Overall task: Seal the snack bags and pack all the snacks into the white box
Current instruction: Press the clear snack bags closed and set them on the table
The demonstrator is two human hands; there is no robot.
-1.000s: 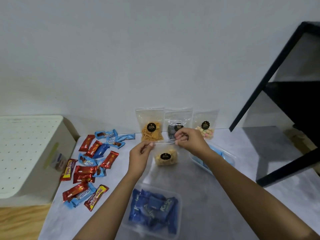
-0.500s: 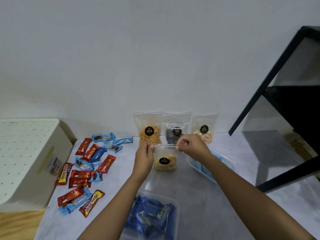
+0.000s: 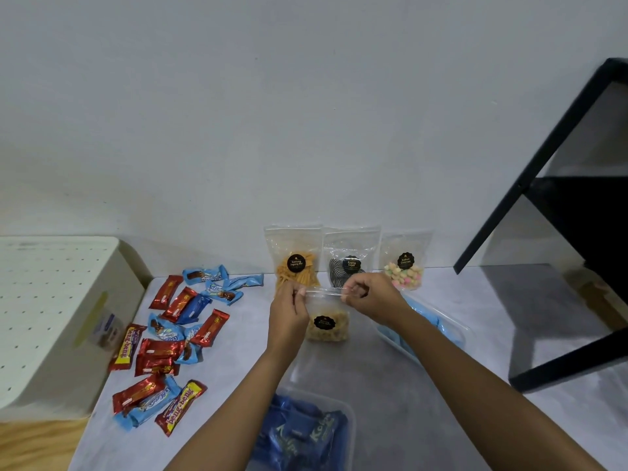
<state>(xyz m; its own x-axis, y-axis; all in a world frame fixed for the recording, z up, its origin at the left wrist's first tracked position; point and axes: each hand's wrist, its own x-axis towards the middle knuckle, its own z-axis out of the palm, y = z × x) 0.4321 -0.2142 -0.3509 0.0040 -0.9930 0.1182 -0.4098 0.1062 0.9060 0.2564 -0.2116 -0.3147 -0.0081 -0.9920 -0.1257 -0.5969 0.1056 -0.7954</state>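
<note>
A clear snack bag [image 3: 327,327] of pale yellow crackers with a round black label stands upright mid-table. My left hand [image 3: 288,311] pinches the left end of its top strip, and my right hand [image 3: 372,299] pinches the right end. Behind it three more clear bags lean on the wall: orange sticks [image 3: 296,258], black-and-white spirals [image 3: 350,260], pastel puffs [image 3: 405,265]. The white box [image 3: 51,321], with a dotted lid, sits at the far left beside the table.
Several red and blue wrapped candy bars [image 3: 173,338] lie scattered on the table's left side. A clear tub of dark blue packets [image 3: 302,433] sits near the front edge. A clear tub of light blue items [image 3: 431,326] lies right of my arm. A black shelf frame [image 3: 557,232] stands at right.
The bag went from held flat with its top stretched wide to standing upright. Both hands dropped slightly and closed in toward each other along the top strip.
</note>
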